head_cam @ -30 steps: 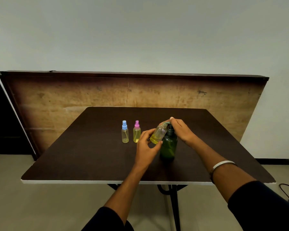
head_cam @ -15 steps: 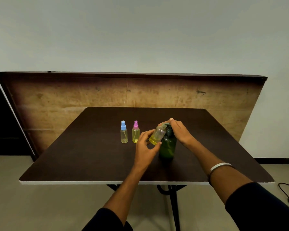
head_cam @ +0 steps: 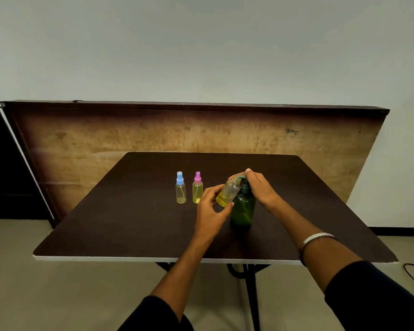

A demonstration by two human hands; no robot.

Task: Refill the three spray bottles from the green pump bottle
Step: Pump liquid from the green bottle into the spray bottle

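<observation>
**Ana:** Dark desk [head_cam: 129,223] against a pale wall, worn wooden board propped behind it. Start at the hands, what have we got?

**Raj:** Left hand [head_cam: 209,212] is wrapped round the uncapped spray bottle [head_cam: 227,193], fingers and thumb closed on its lower half. It's tipped so the open neck meets the spout of the green pump bottle [head_cam: 243,209]. I'd say that tilt is to catch the liquid cleanly.

**Ana:** And the other one?

**Raj:** Right hand [head_cam: 261,188] sits over the pump head, fingers curled down on it, clearly placed to press. The green pump bottle stands upright on the desk, which frees both hands.

**Ana:** How full?

**Raj:** Yellow liquid pools in the low corner of the held bottle; plenty of room left, by my reading.

**Ana:** Moving out from the green pump bottle?

**Raj:** To its left, the pink-capped bottle [head_cam: 197,188], then the blue-capped bottle [head_cam: 180,188] just beyond it, both upright, capped, parked clear of the work.

**Ana:** Any brands or labels?

**Raj:** None I can read; every bottle looks plain.
</observation>
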